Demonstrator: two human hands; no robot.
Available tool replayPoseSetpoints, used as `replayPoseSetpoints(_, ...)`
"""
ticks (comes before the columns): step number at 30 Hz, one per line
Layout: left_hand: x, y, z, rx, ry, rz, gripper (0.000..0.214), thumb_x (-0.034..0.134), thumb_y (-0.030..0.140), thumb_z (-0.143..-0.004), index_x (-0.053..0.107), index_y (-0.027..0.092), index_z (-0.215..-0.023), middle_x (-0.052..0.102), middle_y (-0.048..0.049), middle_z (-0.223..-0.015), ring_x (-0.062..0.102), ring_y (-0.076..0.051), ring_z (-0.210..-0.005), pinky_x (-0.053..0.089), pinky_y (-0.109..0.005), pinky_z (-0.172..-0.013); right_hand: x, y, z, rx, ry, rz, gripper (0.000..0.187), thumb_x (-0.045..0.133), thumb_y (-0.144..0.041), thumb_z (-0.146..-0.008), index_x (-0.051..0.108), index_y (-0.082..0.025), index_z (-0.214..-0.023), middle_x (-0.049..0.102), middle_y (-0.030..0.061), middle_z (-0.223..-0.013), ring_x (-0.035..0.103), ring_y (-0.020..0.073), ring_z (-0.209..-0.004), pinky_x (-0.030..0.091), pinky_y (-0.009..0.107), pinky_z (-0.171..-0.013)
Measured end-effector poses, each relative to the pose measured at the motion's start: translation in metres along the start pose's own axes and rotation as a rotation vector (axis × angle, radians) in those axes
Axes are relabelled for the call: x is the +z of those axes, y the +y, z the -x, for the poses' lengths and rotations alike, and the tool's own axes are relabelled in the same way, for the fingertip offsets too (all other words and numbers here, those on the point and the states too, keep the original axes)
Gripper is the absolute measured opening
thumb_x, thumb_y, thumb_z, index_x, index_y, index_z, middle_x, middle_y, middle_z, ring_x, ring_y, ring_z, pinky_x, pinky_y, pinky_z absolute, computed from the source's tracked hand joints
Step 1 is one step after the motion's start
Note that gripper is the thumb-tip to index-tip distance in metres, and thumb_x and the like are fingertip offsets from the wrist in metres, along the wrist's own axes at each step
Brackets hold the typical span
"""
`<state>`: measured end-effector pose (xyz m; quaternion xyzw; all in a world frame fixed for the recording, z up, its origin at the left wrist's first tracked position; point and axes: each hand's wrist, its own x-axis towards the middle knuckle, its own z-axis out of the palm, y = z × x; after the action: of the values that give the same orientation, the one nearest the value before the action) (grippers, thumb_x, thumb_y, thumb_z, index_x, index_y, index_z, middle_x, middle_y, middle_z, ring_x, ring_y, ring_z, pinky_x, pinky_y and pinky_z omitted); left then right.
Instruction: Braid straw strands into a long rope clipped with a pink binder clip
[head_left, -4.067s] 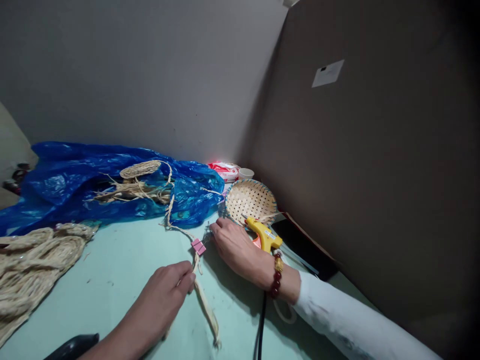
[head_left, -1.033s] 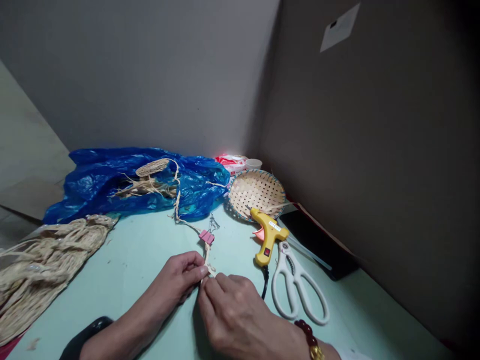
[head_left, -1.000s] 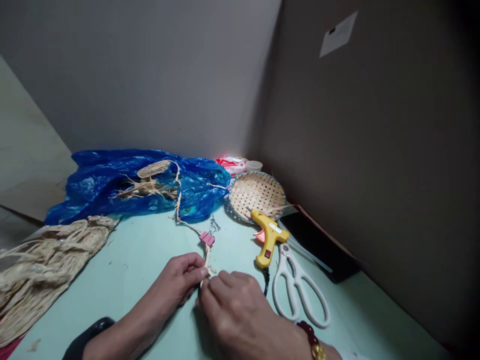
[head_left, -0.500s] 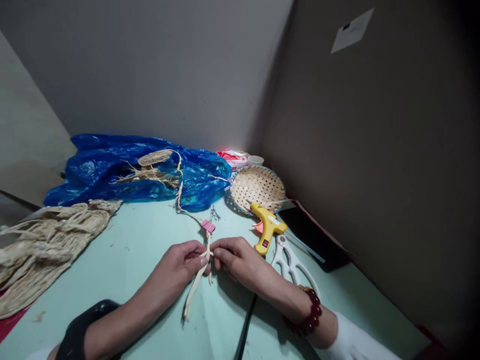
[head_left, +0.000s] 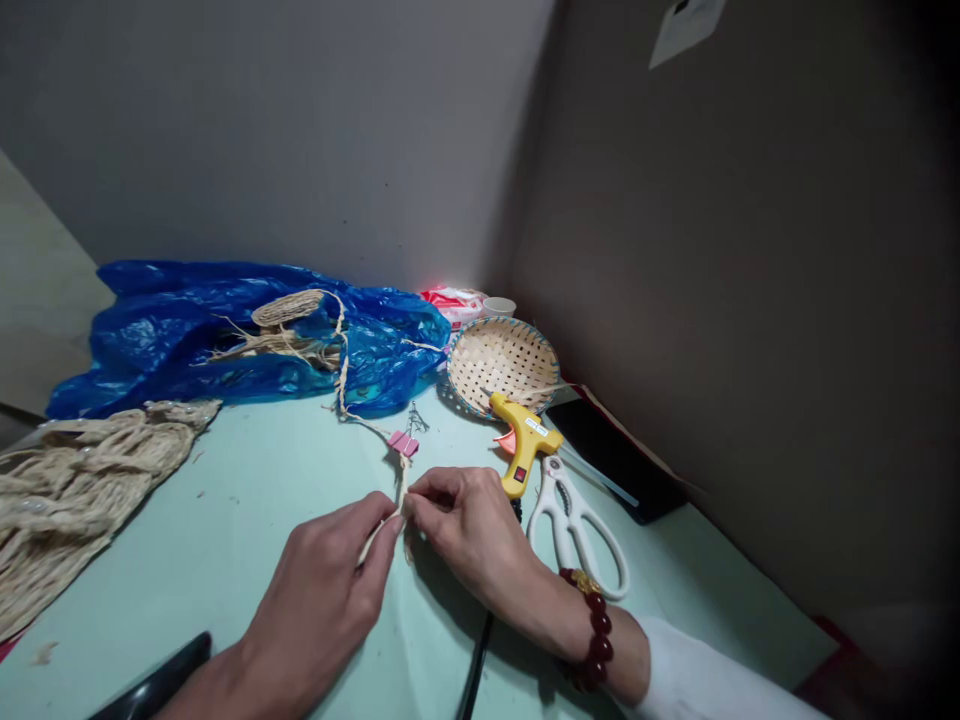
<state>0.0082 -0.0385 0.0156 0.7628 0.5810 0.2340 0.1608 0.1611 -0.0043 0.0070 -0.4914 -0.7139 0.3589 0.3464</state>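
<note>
Between my hands is a pale, flat straw-like braid (head_left: 403, 478), its strands running toward me from a pink binder clip (head_left: 403, 444) on the table. My left hand (head_left: 330, 580) pinches one strand between thumb and forefinger, close to the braid's near end. Fingertips touching the same spot, my right hand (head_left: 465, 525) is closed on the braid from the other side. A short loose end hangs below the fingers. Beyond the clip the thin braid (head_left: 343, 370) leads back to a coiled straw piece (head_left: 288, 307) on a blue plastic bag (head_left: 172, 320).
A yellow glue gun (head_left: 523, 440) and white-handled scissors (head_left: 577, 520) lie right of my right hand, near a black tablet-like object (head_left: 607, 450). Behind stands a woven basket (head_left: 502, 360). Bundled woven straw (head_left: 97, 480) lies at left. A black cord (head_left: 476, 660) runs toward me.
My left hand has drawn nearer to me and now pulls a strand down to the left. My right hand stays at the braid. The view has shifted slightly.
</note>
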Motion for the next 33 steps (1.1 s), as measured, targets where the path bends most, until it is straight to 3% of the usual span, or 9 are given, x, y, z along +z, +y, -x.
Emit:
replayPoseSetpoints(5,0.018,-0.002,0.008,0.287,0.115,-0.246,0.024,0.038,0.018,-0.092,0.052,0.023,-0.074,0.058,0.0019,-0.06,0.059,-0.018,-0.047,0.041,-0.03,-0.048,-0.001,0.006,-0.002,0.103,-0.097,-0.228,0.018,0.053,-0.016,-0.076,0.066,-0.014,-0.064,0.056,-0.0014,-0.057,0.044,0.0089,-0.055,0.031,0.019,-0.051)
replayPoseSetpoints(9,0.026,-0.003,0.01,0.372,0.072,-0.353,0.023,0.036,0.007,-0.088,0.056,0.019,-0.084,0.062,-0.0019,-0.067,0.065,-0.021,-0.054,0.046,-0.032,-0.049,-0.001,0.01,-0.003,0.173,-0.189,-0.363,0.019,0.054,-0.019,-0.077,0.062,-0.013,-0.061,0.049,-0.0032,-0.05,0.039,0.0081,-0.049,0.029,0.02,-0.047)
replayPoseSetpoints(13,0.02,-0.002,0.012,0.423,0.037,-0.295,0.021,0.04,0.017,-0.092,0.057,0.019,-0.08,0.062,-0.0036,-0.069,0.064,-0.022,-0.059,0.044,-0.032,-0.053,-0.001,0.013,-0.004,0.203,-0.148,-0.42,0.012,0.061,-0.019,-0.073,0.068,-0.011,-0.069,0.06,0.0005,-0.061,0.048,0.0099,-0.056,0.036,0.02,-0.053)
replayPoseSetpoints(16,0.003,-0.005,0.005,0.286,0.035,-0.147,0.03,0.041,0.035,-0.094,0.059,0.021,-0.074,0.059,-0.0031,-0.069,0.059,-0.021,-0.061,0.041,-0.032,-0.057,-0.004,0.011,-0.004,0.22,-0.153,-0.408,0.014,0.06,-0.018,-0.074,0.07,-0.01,-0.07,0.064,0.0023,-0.064,0.049,0.0099,-0.056,0.036,0.02,-0.054)
replayPoseSetpoints(18,-0.007,-0.008,-0.006,0.031,0.025,0.022,0.036,0.035,0.036,-0.096,0.058,0.021,-0.072,0.059,-0.0023,-0.071,0.058,-0.019,-0.068,0.041,-0.032,-0.066,-0.007,0.007,-0.004,0.241,-0.16,-0.408,0.015,0.059,-0.017,-0.076,0.071,-0.01,-0.07,0.066,0.0029,-0.064,0.048,0.0092,-0.055,0.035,0.02,-0.053)
replayPoseSetpoints(20,-0.012,-0.01,-0.018,-0.114,-0.105,0.27,0.026,0.043,0.04,-0.092,0.06,0.021,-0.085,0.063,-0.0029,-0.085,0.06,-0.021,-0.083,0.042,-0.032,-0.076,-0.009,0.004,-0.003,0.247,-0.182,-0.432,0.016,0.058,-0.016,-0.077,0.071,-0.01,-0.07,0.067,0.0031,-0.066,0.047,0.0084,-0.054,0.035,0.019,-0.052)
replayPoseSetpoints(25,-0.001,-0.014,-0.031,-0.371,-0.396,0.766,0.024,0.054,0.042,-0.083,0.055,0.018,-0.087,0.052,0.0052,-0.062,0.038,-0.009,-0.048,0.026,-0.022,-0.046,-0.01,0.006,-0.003,0.205,-0.22,-0.378,0.016,0.056,-0.016,-0.081,0.07,-0.011,-0.077,0.066,0.0023,-0.066,0.046,0.0085,-0.054,0.034,0.019,-0.051)
replayPoseSetpoints(27,0.002,-0.017,-0.031,-0.383,-0.394,0.742,0.023,0.055,0.04,-0.082,0.056,0.017,-0.079,0.043,0.008,-0.056,0.028,-0.008,-0.047,0.018,-0.022,-0.045,-0.012,0.007,-0.002,0.141,-0.204,-0.247,0.016,0.056,-0.018,-0.081,0.07,-0.012,-0.076,0.065,0.002,-0.066,0.049,0.0096,-0.057,0.034,0.02,-0.053)
replayPoseSetpoints(33,0.001,-0.022,-0.028,-0.248,-0.269,0.436,0.026,0.052,0.04,-0.082,0.052,0.019,-0.066,0.04,0.0069,-0.06,0.036,-0.013,-0.059,0.028,-0.024,-0.054,-0.019,-0.004,0.009,-0.046,-0.147,0.26,0.022,0.052,-0.02,-0.085,0.063,-0.015,-0.066,0.055,-0.0011,-0.054,0.039,0.0087,-0.049,0.022,0.025,-0.05)
